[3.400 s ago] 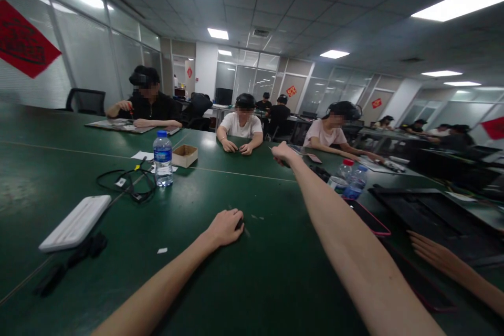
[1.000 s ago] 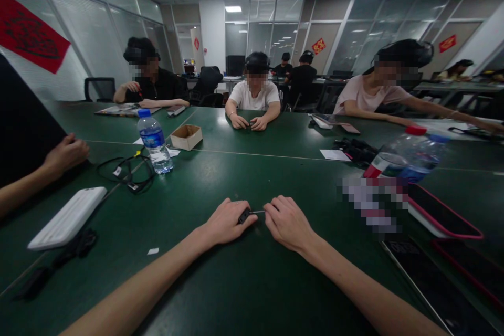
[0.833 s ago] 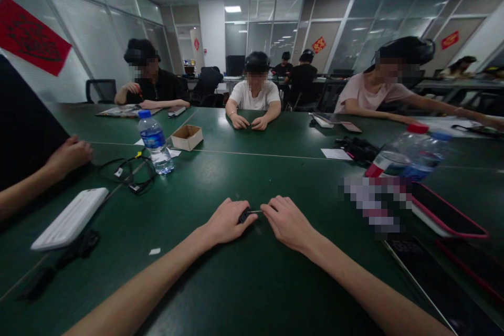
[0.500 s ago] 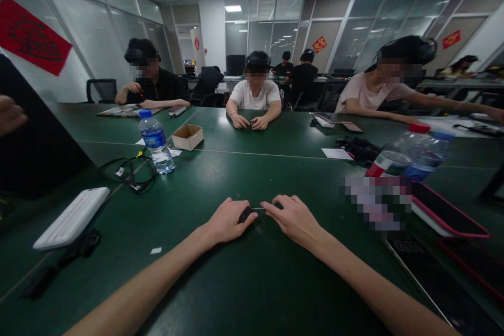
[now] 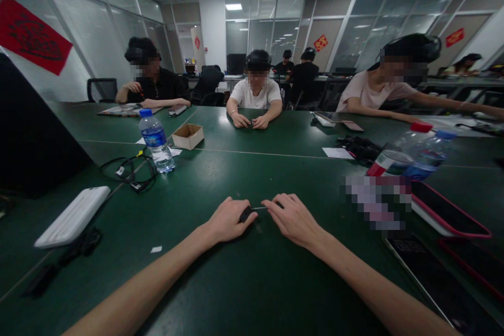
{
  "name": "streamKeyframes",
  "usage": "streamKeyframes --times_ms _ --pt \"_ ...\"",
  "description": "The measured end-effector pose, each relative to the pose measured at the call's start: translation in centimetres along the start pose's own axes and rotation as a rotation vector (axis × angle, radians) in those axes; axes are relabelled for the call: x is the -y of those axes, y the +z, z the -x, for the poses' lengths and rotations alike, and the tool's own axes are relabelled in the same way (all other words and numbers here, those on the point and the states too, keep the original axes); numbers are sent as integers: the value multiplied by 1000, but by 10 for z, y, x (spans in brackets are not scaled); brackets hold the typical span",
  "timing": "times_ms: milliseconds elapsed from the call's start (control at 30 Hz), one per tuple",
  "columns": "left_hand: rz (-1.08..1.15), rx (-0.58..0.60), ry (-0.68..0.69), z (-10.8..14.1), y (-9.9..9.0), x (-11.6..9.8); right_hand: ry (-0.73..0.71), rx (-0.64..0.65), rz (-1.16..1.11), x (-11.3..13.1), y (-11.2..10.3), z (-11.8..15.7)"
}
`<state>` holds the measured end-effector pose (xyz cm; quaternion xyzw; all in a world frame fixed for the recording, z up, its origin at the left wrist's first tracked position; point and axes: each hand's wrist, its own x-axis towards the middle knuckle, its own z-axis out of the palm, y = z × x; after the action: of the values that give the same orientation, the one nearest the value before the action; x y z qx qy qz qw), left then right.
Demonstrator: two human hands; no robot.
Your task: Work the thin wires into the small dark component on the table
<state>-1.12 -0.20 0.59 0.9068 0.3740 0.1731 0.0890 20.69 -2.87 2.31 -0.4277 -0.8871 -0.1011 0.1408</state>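
Observation:
My left hand (image 5: 230,220) rests low over the green table (image 5: 212,283), its fingers closed on a small black block-like object (image 5: 245,214) whose kind I cannot make out. From that object a thin, pale strip or rod (image 5: 259,208) reaches across the gap to my right hand (image 5: 289,215). The right fingertips pinch or touch its far end; the thumb is mostly hidden under the hand. To the left, a small white paper scrap (image 5: 156,249) lies near my left forearm.
At left are a water bottle (image 5: 156,142), an open cardboard box (image 5: 188,136), black cables (image 5: 129,173) and a white device (image 5: 73,216). Phones (image 5: 429,278) and more bottles (image 5: 429,152) occupy the right. Across the table sit people, one in a white shirt (image 5: 254,94).
Almost nothing differs. My right hand has shifted very slightly, and both hands keep the same hold on the black object and the thin strip.

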Motion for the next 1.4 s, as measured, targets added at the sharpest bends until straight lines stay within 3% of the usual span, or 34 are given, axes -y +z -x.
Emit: streamKeyframes --times_ms 133,967,1400 --pt "-10 19 -5 -1 -1 -2 -49 10 1 1 -1 1" --pt "-71 57 37 1 -2 -7 103 -49 12 1 4 4" --pt "-93 48 39 2 -1 -7 71 -65 34 5 5 4"
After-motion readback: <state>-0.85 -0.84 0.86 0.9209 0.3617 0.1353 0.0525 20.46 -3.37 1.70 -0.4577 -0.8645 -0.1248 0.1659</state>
